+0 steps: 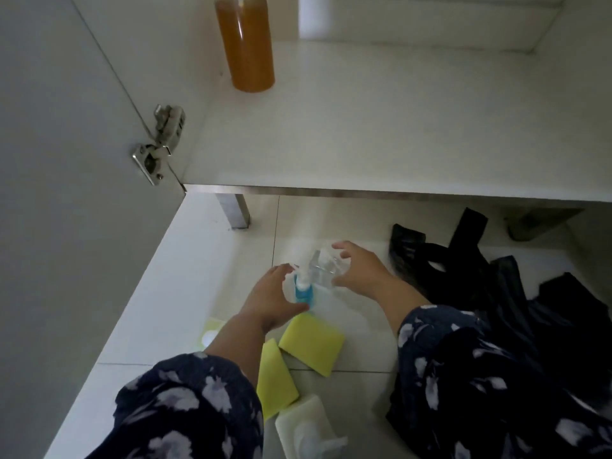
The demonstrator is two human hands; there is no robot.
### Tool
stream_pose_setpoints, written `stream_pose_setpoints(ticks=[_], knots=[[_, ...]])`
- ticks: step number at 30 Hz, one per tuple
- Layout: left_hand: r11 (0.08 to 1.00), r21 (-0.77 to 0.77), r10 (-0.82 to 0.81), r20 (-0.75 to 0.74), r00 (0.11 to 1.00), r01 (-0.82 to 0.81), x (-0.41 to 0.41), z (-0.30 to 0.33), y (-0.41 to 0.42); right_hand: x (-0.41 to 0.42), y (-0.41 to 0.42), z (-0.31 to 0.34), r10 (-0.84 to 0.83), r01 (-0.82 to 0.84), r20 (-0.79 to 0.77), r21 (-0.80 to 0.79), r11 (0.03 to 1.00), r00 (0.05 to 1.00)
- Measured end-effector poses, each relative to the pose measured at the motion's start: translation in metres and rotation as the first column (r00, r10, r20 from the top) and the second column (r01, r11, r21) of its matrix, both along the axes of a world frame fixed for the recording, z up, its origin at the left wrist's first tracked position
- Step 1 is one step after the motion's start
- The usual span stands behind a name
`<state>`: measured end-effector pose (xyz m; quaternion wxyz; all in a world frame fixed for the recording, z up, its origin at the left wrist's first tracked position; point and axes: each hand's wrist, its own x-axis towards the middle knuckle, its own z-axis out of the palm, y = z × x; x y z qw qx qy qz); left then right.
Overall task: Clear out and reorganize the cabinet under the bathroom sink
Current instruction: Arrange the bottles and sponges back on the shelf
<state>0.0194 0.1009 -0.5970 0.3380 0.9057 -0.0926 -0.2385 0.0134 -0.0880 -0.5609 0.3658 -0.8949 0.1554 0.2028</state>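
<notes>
Nearest the camera, a white pump dispenser [306, 425] stands on the tiled floor [357, 385], just beside two yellow sponges [311, 347] that lie touching each other. Beyond them the left hand [271, 303] curls its fingers and thumb round a small blue pump bottle [302, 289], and the right hand [359, 271] wraps loosely about a clear bottle [326, 268] standing just beside the blue one; both bottles are upright on the floor in front of the cabinet. To the right lie crumpled black plastic bags [463, 260].

Both bottles look small and light, smooth plastic and likely a little slippery. The body below the pump is probably the safest hold, since a pump head may give under pressure.

Further off, the cabinet shelf [381, 127] carries a tall amber bottle [246, 44] at the back left, near the open door [59, 160] and its metal hinge [160, 142]. No label or writing is legible on anything.
</notes>
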Motion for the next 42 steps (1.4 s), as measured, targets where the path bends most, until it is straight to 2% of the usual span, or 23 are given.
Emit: stream_pose_setpoints(ticks=[1,3,6,8,14,21,25,33,37,42], knots=[[1.000,0.006,-0.003,-0.004,1.000,0.003,-0.001,-0.001,0.000,-0.003,0.000,-0.004,-0.040,0.039,0.015,0.031,0.999,0.999],[0.995,-0.024,0.092,-0.014,0.996,-0.092,-0.008,-0.042,-0.015,-0.003,-0.007,-0.051,-0.037,0.035,0.031,0.084,0.996,0.999],[0.981,-0.096,0.169,0.006,0.986,-0.167,-0.011,-0.050,-0.014,-0.012,-0.004,-0.064,-0.158,0.132,0.135,0.181,0.975,0.978],[0.972,-0.130,0.198,0.017,0.980,-0.194,-0.013,-0.056,-0.015,-0.013,-0.002,-0.071,-0.170,0.127,0.181,0.228,0.965,0.969],[0.922,-0.245,0.302,-0.031,0.953,-0.300,-0.017,-0.063,-0.015,-0.015,0.003,-0.071,-0.060,0.019,0.295,0.139,0.990,0.954],[0.891,-0.303,0.355,-0.003,0.935,-0.340,-0.023,-0.020,-0.008,-0.013,0.013,-0.026,0.021,-0.061,0.452,0.074,0.995,0.892],[0.884,-0.316,0.398,0.125,0.909,-0.344,-0.021,0.022,0.006,-0.004,0.023,0.007,0.101,-0.119,0.538,-0.002,0.993,0.837],[0.913,-0.262,0.394,0.376,0.839,-0.311,0.017,0.105,0.028,0.040,0.030,0.081,0.065,-0.077,0.691,-0.014,0.997,0.720],[0.908,-0.315,0.390,0.399,0.830,-0.275,0.055,0.131,0.014,0.068,0.020,0.117,0.032,-0.034,0.737,-0.012,0.999,0.676],[0.890,-0.374,0.394,0.339,0.854,-0.262,0.098,0.135,-0.022,0.100,0.000,0.128,-0.005,0.032,0.759,-0.020,0.999,0.651]])
